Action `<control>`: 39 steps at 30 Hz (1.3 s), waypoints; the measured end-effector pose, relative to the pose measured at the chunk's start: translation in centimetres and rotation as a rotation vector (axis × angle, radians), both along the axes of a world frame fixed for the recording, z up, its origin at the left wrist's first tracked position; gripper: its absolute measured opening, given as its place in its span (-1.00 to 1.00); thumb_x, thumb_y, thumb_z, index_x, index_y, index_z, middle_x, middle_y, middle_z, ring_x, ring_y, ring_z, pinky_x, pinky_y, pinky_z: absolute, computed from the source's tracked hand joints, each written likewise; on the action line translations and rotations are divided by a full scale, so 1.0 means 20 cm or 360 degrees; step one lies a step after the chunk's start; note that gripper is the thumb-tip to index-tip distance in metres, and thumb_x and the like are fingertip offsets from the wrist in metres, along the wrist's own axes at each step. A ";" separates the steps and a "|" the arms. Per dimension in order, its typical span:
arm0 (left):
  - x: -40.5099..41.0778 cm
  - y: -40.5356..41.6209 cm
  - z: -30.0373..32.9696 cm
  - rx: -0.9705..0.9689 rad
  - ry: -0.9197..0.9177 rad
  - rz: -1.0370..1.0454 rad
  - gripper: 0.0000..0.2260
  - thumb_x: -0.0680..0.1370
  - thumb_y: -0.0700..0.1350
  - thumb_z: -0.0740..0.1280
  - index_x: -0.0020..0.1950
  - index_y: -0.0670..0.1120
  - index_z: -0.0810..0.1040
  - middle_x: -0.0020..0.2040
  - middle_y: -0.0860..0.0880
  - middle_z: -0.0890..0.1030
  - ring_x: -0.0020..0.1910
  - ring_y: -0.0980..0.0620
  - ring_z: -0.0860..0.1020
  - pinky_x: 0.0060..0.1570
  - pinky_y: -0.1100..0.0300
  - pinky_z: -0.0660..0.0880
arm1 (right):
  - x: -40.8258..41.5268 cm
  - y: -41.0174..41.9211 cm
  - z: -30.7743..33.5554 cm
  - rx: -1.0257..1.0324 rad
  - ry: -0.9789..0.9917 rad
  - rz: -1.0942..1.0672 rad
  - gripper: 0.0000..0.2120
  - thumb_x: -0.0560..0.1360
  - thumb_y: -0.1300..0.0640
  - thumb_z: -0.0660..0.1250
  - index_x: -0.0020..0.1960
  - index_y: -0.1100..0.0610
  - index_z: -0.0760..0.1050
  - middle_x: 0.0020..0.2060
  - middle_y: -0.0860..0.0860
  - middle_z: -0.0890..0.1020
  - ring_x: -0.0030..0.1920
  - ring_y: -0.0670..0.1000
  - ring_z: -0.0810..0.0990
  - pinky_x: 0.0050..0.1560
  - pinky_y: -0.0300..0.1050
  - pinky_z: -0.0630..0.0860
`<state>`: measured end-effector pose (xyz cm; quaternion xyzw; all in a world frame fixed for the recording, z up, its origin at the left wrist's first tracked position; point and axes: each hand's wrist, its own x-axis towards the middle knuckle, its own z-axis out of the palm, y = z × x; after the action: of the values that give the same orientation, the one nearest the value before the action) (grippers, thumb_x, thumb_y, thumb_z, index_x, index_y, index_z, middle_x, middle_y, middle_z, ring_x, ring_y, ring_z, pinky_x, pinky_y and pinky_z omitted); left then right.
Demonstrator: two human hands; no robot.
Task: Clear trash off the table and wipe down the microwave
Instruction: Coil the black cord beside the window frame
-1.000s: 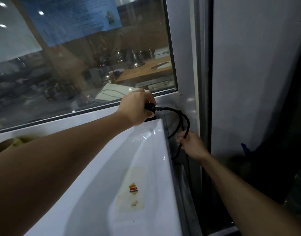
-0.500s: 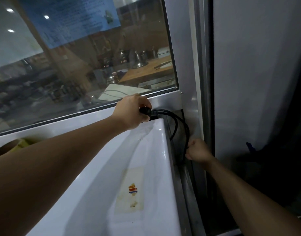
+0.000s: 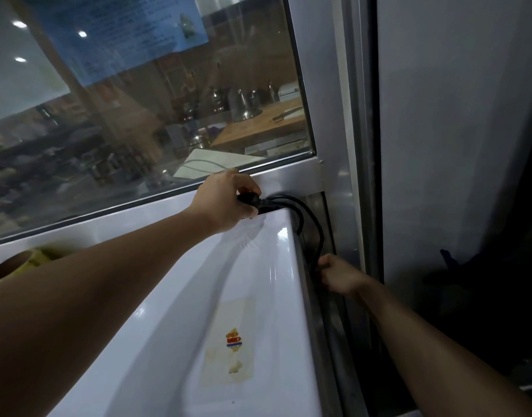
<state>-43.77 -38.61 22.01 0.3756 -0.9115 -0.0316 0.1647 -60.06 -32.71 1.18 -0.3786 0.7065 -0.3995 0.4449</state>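
Observation:
The white microwave (image 3: 258, 296) fills the lower middle, seen from above, with a worn sticker (image 3: 230, 350) on its top. At its far right corner my left hand (image 3: 225, 200) grips the black plug (image 3: 252, 200) of a black power cord (image 3: 307, 218). The cord loops down into the narrow gap on the microwave's right side. There my right hand (image 3: 340, 275) holds the cord low in the gap, fingers curled round it.
A window (image 3: 138, 100) with a metal frame (image 3: 319, 85) stands right behind the microwave. A grey wall panel (image 3: 454, 130) rises on the right, with a dark space below it. A yellowish tape roll (image 3: 24, 260) lies at the far left.
My right hand has slid down along the cord into the gap beside the microwave. The cord loop has been drawn flatter. My left hand stays on the plug.

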 end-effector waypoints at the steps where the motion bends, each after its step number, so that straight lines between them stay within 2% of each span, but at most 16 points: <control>1: 0.00 0.00 0.00 0.0006 0.0012 0.0005 -0.76 0.36 -0.22 0.48 0.00 -0.05 0.63 -0.01 -0.06 0.57 -0.05 -0.06 0.52 0.01 0.00 0.51 | -0.01 0.01 0.01 0.0000 0.0012 0.0000 -0.74 0.51 0.43 0.06 0.07 0.16 0.35 -0.26 0.00 0.41 -0.26 -0.04 0.39 -0.36 -0.34 0.29; 3: 0.01 0.00 0.00 0.0013 0.0038 0.0018 -0.76 0.36 -0.23 0.48 0.00 -0.04 0.64 -0.01 -0.07 0.57 -0.06 -0.05 0.52 0.01 0.01 0.52 | -0.02 0.04 0.02 -0.0031 0.0000 -0.0004 -0.66 0.50 0.46 0.08 0.20 0.22 0.39 -0.12 0.12 0.51 -0.16 0.02 0.49 -0.25 -0.30 0.41; 5: 0.01 0.00 0.00 0.0019 0.0060 0.0017 -0.76 0.36 -0.24 0.47 0.00 -0.05 0.64 -0.01 -0.07 0.57 -0.06 -0.06 0.52 0.02 -0.01 0.52 | -0.03 0.07 0.03 -0.0060 -0.0070 0.0015 -0.57 0.50 0.50 0.09 0.34 0.27 0.29 0.11 0.22 0.51 0.12 0.14 0.51 -0.08 -0.22 0.41; 6: 0.01 0.00 0.00 0.0023 0.0068 0.0018 -0.76 0.36 -0.25 0.47 0.00 -0.05 0.64 -0.01 -0.07 0.57 -0.06 -0.07 0.53 0.02 -0.02 0.52 | -0.03 0.09 0.03 -0.0078 -0.0125 0.0014 -0.55 0.51 0.52 0.07 0.37 0.29 0.25 0.15 0.25 0.50 0.15 0.18 0.50 -0.11 -0.24 0.43; 8: 0.02 0.00 0.00 0.0026 0.0074 0.0020 -0.75 0.36 -0.25 0.48 0.00 -0.05 0.64 -0.01 -0.07 0.57 -0.04 -0.07 0.53 0.03 -0.03 0.52 | -0.03 0.10 0.05 -0.0128 -0.0239 -0.0030 -0.57 0.53 0.51 0.03 0.38 0.32 0.23 0.06 0.24 0.54 -0.12 0.11 0.53 -0.35 -0.36 0.41; 9: 0.02 0.00 0.00 0.0023 0.0074 0.0022 -0.75 0.36 -0.25 0.48 0.01 -0.05 0.64 -0.01 -0.08 0.57 -0.03 -0.08 0.53 0.04 -0.03 0.52 | -0.02 0.11 0.06 -0.0139 -0.0252 -0.0052 -0.57 0.54 0.52 0.01 0.38 0.32 0.22 -0.04 0.21 0.55 -0.25 0.03 0.47 -0.46 -0.40 0.37; 11: 0.02 0.00 -0.01 0.0022 0.0080 0.0029 -0.74 0.36 -0.25 0.48 0.02 -0.05 0.64 -0.01 -0.08 0.56 -0.04 -0.08 0.52 0.03 -0.04 0.51 | -0.03 0.12 0.05 -0.0136 -0.0235 -0.0065 -0.54 0.53 0.54 -0.01 0.39 0.31 0.19 -0.18 0.10 0.50 -0.35 -0.05 0.45 -0.55 -0.42 0.32; 12: 0.03 0.00 -0.01 0.0024 0.0086 0.0029 -0.74 0.36 -0.25 0.48 0.01 -0.05 0.64 -0.01 -0.08 0.56 -0.05 -0.09 0.52 0.03 -0.04 0.51 | -0.03 0.13 0.05 -0.0127 -0.0235 -0.0051 -0.51 0.52 0.55 -0.01 0.40 0.29 0.17 -0.15 0.08 0.50 -0.34 -0.08 0.48 -0.55 -0.43 0.32; 14: 0.03 0.01 -0.02 0.0017 0.0094 0.0023 -0.75 0.35 -0.26 0.48 0.00 -0.06 0.64 -0.03 -0.07 0.56 -0.05 -0.08 0.52 0.03 -0.02 0.51 | -0.03 0.14 0.04 -0.0099 -0.0273 -0.0033 -0.46 0.51 0.54 0.04 0.44 0.24 0.14 0.11 0.18 0.52 -0.16 -0.04 0.50 -0.48 -0.42 0.36; 16: 0.03 0.01 -0.02 0.0010 0.0099 0.0017 -0.75 0.35 -0.26 0.49 -0.01 -0.07 0.64 -0.06 -0.05 0.55 -0.06 -0.07 0.52 0.02 -0.02 0.51 | -0.03 0.15 0.05 -0.0088 -0.0284 -0.0032 -0.43 0.51 0.51 0.10 0.47 0.21 0.11 0.30 0.23 0.42 0.05 0.07 0.50 -0.34 -0.37 0.40; 18: 0.03 0.02 -0.02 0.0009 0.0100 0.0015 -0.75 0.35 -0.26 0.49 -0.01 -0.07 0.64 -0.07 -0.03 0.54 -0.07 -0.07 0.52 0.02 -0.02 0.51 | -0.03 0.17 0.05 -0.0092 -0.0271 -0.0039 -0.42 0.51 0.48 0.14 0.48 0.21 0.10 0.35 0.23 0.37 0.26 0.15 0.43 -0.14 -0.27 0.44; 20: 0.03 0.02 -0.02 0.0011 0.0099 0.0020 -0.74 0.35 -0.26 0.49 0.00 -0.06 0.64 -0.06 -0.04 0.55 -0.07 -0.07 0.52 0.02 -0.02 0.51 | -0.03 0.18 0.06 -0.0091 -0.0263 -0.0055 -0.40 0.51 0.45 0.17 0.48 0.20 0.08 0.38 0.23 0.34 0.34 0.16 0.37 0.10 -0.14 0.40; 21: 0.04 0.02 -0.02 0.0016 0.0099 0.0023 -0.74 0.35 -0.26 0.49 0.00 -0.06 0.64 -0.05 -0.05 0.55 -0.07 -0.07 0.52 0.02 -0.02 0.51 | -0.03 0.19 0.07 -0.0089 -0.0265 -0.0060 -0.40 0.52 0.43 0.19 0.49 0.19 0.08 0.39 0.23 0.33 0.35 0.15 0.36 0.14 -0.13 0.37; 28: 0.05 0.02 -0.01 0.0028 0.0113 0.0048 -0.75 0.38 -0.23 0.47 0.03 -0.05 0.63 0.00 -0.07 0.56 -0.05 -0.08 0.52 0.03 -0.03 0.51 | -0.03 0.27 0.20 -0.0223 -0.0170 -0.0181 -0.36 0.48 0.35 0.32 0.48 0.19 0.12 0.39 0.21 0.33 0.35 0.13 0.37 0.07 -0.21 0.37; 35: 0.07 -0.01 -0.01 0.0001 0.0114 0.0112 -0.75 0.39 -0.19 0.46 0.05 -0.01 0.63 -0.01 -0.01 0.54 -0.03 -0.04 0.50 -0.09 0.13 0.44 | -0.07 0.29 0.39 -0.0414 0.0012 -0.0205 -0.39 0.45 0.31 0.38 0.43 0.16 0.23 0.31 0.17 0.43 0.25 0.06 0.45 0.13 -0.17 0.38; 39: 0.07 -0.02 -0.04 -0.0059 0.0135 0.0165 -0.74 0.38 -0.18 0.44 0.05 0.04 0.62 -0.01 0.01 0.55 -0.02 -0.05 0.52 -0.08 0.13 0.45 | -0.07 0.27 0.45 -0.0506 -0.0008 -0.0207 -0.45 0.45 0.29 0.38 0.38 0.12 0.29 0.28 0.14 0.46 0.13 0.01 0.48 0.13 -0.14 0.41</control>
<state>-42.35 -38.98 21.29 0.4177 -0.8834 -0.0220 0.2114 -61.46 -27.37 10.19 -0.3966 0.6564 -0.5351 0.3544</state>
